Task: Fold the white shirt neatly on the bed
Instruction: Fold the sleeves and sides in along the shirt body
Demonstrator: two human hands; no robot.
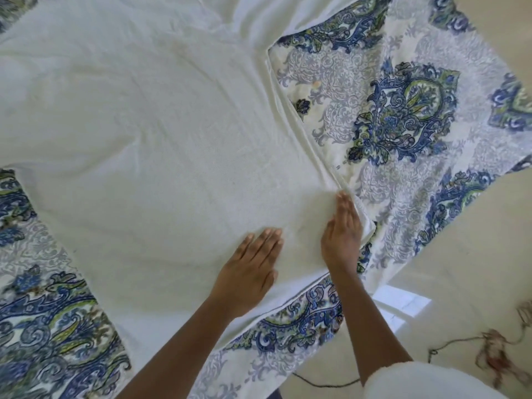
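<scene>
White shirt point(149, 133) lies spread across the patterned bed point(403, 110), soft, light, likely to wrinkle. Left hand point(247, 272) presses flat, fingers extended, gripping nothing. Right hand point(342, 228) rests at the right edge, perhaps pinching the hem there, the best hold.

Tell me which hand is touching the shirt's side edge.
The right hand: its fingertips reach the white shirt's side seam, while the left hand lies flat further in.
</scene>
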